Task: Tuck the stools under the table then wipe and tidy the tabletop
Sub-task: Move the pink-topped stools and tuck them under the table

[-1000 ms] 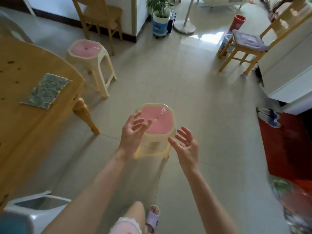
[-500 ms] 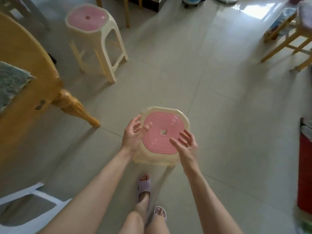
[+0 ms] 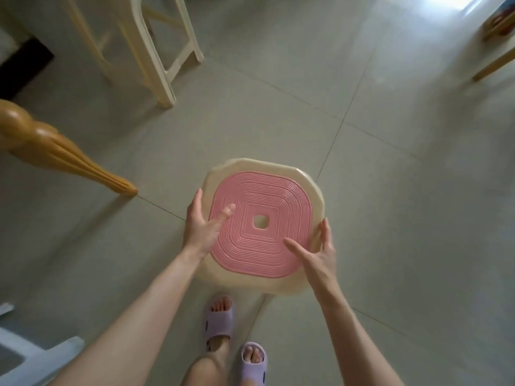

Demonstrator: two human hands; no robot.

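A cream plastic stool with a ribbed pink seat stands on the tiled floor right below me. My left hand lies at the seat's left rim, fingers straight along the edge and thumb stretched over the pink part. At the right rim, my right hand mirrors it, fingers against the edge and thumb on the pink. Neither hand curls round the rim. Only the cream legs of a second stool show at the top left. The tabletop is out of view; one turned wooden table leg reaches in from the left.
My feet in lilac slippers stand just behind the stool. A white plastic piece sits at the bottom left corner. Wooden chair legs show at the top right. Grey floor tiles lie between the stool and the table leg.
I have stepped closer and looked down, so the stool fills the centre. Both hands have dropped from hovering above the seat to its left and right rims.
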